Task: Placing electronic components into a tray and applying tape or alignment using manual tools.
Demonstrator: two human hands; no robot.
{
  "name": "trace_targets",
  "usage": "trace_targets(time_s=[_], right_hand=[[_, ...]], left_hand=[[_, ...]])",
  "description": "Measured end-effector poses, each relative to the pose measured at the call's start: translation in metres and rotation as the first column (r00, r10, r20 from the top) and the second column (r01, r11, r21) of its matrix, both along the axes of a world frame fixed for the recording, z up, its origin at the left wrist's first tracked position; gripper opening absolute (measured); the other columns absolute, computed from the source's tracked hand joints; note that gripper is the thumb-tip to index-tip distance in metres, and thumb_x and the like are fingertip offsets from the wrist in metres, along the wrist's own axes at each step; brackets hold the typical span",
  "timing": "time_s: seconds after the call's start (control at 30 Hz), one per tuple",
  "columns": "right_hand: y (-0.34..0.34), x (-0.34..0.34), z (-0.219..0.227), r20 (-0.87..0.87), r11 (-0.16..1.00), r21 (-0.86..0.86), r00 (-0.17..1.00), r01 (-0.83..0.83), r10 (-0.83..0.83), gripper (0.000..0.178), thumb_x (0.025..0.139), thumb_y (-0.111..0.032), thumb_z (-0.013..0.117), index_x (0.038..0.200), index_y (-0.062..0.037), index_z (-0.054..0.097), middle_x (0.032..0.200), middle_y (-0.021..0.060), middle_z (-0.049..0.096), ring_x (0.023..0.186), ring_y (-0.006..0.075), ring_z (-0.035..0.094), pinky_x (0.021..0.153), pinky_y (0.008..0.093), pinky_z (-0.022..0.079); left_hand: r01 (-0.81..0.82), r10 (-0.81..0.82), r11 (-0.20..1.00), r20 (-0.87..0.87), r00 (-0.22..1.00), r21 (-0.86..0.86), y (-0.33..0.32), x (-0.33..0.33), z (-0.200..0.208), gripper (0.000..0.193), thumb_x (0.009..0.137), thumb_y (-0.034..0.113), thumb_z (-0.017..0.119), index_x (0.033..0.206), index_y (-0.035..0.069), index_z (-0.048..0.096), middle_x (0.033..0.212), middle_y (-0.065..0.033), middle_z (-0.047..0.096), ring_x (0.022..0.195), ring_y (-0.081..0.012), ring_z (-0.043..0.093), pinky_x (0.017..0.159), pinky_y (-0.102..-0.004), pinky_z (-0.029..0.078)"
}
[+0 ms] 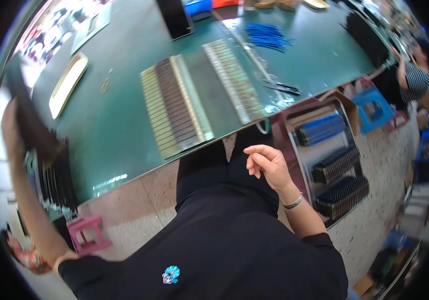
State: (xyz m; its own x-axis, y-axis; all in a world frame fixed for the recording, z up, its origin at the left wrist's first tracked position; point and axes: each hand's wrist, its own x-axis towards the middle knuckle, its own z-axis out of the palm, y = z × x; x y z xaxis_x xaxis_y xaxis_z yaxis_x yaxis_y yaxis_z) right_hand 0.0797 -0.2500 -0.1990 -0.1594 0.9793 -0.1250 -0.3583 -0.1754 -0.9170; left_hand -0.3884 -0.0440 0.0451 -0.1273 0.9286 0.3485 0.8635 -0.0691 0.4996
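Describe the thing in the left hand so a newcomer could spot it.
Find the green table, then its left edge. There the left hand holds a long dark piece, motion-blurred. Unlike the dark stack lower in the picture, this one is in the hand.

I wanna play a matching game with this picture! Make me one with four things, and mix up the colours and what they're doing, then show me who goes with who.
Things:
1. The left hand
2. The right hand
3. The pile of thin strips
4. The stool at the lower left

Matches:
A. Pink, on the floor
B. Loosely curled, with nothing in it
C. Holding a dark, blurry thing
D. Blue, lying on the green table

Right pairs: 1-C, 2-B, 3-D, 4-A
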Motion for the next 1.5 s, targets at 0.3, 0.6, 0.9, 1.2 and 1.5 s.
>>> trace_targets(time_s=[0.3,0.6,0.9,1.2,1.5], right_hand=[[0.114,-0.043,0.065,0.304,0.96,0.273,0.952,-0.065,-0.022,0.045,0.096,-0.007,0.054,0.139,0.0031,0.046,0.095,0.0092,0.066,0.075,0.0105,0.063,0.056,0.0226,0.046],[0.158,-0.033,0.055,0.92,0.896,0.326,0.32,-0.301,-0.227,0.054,0.087,-0.008,0.064,0.136,0.0026,0.046,0.063,0.0136,0.057,0.057,0.0188,0.057,0.055,0.037,0.042],[0.191,0.013,0.082,0.962,0.899,0.156,0.268,-0.409,-0.045,0.043,0.082,-0.012,0.07,0.123,-0.0008,0.06,0.059,0.0128,0.056,0.05,0.0222,0.051,0.054,0.0345,0.044],[0.267,0.114,0.071,0.851,0.826,0.443,-0.127,-0.348,-0.51,0.034,0.076,-0.009,0.073,0.109,-0.0028,0.067,0.096,0.0116,0.064,0.084,0.0256,0.062,0.074,0.0364,0.051],[0.335,0.114,0.074,0.84,0.847,0.031,-0.445,-0.531,-0.31,0.024,0.07,-0.003,0.066,0.093,-0.0007,0.06,0.094,0.015,0.063,0.09,0.0332,0.061,0.081,0.0428,0.052]], left_hand=[[0.658,-0.107,0.734,0.929,0.355,-0.167,-0.038,0.228,-0.143,0.042,0.094,0.017,0.057,0.131,-0.002,0.051,0.103,-0.013,0.062,0.089,-0.0191,0.06,0.069,-0.0337,0.054],[0.753,-0.75,0.656,0.162,0.642,0.053,-0.082,0.222,-0.181,0.071,0.076,0.019,0.076,0.137,0.0,0.045,0.131,-0.0199,0.053,0.121,-0.0363,0.05,0.104,-0.0471,0.037],[0.628,-0.65,0.754,-0.079,0.756,-0.195,-0.093,0.235,-0.188,0.092,0.068,0.037,0.083,0.139,-0.004,0.04,0.146,-0.021,0.039,0.139,-0.0406,0.03,0.112,-0.0543,0.021],[0.662,-0.642,0.74,0.166,0.748,-0.12,-0.075,0.216,-0.174,0.082,0.066,0.018,0.082,0.137,0.001,0.044,0.146,-0.0203,0.04,0.137,-0.0412,0.032,0.111,-0.051,0.026],[0.652,-0.637,0.756,0.157,0.755,-0.065,-0.055,0.205,-0.182,0.062,0.063,0.005,0.081,0.121,0.006,0.059,0.138,-0.0199,0.047,0.127,-0.0399,0.042,0.105,-0.0479,0.035]])
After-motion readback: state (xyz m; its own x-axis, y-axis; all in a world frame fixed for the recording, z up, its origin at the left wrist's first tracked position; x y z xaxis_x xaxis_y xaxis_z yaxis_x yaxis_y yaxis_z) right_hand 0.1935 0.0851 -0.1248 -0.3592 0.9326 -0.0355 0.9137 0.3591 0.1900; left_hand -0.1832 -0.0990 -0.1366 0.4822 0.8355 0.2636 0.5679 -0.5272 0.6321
